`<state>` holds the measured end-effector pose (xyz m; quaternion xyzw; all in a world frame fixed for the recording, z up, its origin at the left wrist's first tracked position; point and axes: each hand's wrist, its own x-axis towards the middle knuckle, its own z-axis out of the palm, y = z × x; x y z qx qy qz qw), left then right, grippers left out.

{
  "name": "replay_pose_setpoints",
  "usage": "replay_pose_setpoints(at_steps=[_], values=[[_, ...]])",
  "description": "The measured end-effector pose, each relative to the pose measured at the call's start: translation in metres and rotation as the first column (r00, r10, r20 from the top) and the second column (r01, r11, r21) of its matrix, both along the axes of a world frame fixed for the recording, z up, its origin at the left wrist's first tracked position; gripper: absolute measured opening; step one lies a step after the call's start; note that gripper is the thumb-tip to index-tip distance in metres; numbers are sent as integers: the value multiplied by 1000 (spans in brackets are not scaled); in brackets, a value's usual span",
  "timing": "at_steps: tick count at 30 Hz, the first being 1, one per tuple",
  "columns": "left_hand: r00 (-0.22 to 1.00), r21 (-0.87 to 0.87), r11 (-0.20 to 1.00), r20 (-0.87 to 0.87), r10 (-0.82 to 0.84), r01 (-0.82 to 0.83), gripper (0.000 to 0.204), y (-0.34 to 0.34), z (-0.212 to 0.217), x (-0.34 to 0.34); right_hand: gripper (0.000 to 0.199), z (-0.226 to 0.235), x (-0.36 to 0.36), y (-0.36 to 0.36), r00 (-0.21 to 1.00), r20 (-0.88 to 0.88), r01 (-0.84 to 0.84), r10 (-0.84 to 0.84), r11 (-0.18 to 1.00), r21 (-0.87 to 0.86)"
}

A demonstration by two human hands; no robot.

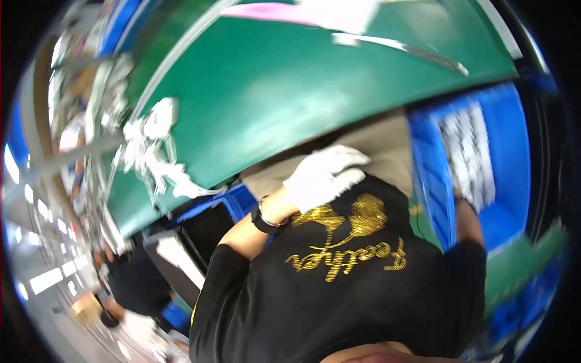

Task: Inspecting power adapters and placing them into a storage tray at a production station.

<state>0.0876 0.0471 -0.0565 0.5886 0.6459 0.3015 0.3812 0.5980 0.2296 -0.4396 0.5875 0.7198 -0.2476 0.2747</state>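
Observation:
My left hand (324, 175), in a white glove with a dark band at the wrist, hovers or rests before my black shirt, over my lap. Its fingers stretch out with the thumb apart, and nothing shows in it. On the right, my right hand (471, 198) reaches into a blue bin (514, 136). Bundled white strands (466, 148), perhaps cables, lie inside that bin beside the hand. The right fingers cannot be made out against the white bundles and the bin's wall.
A green worktable (254, 103) spans the front. A tangle of white cables (154, 145) hangs at its left edge. A thin tool-like strip (417, 51) and white sheets (345, 13) lie far back. Another blue container (239, 202) sits under the table; another person (136, 281) is at lower left.

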Motion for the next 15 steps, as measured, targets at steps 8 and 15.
replay_pose_setpoints(at_steps=[8,15], values=[[318,367,309,-37,947,-878,28,-85,103,-147,47,255,-166,52,680,-733,572,-11,634,521],[78,297,522,-811,580,-800,46,-102,71,-283,47,443,-417,-51,98,-973,240,209,944,227]])
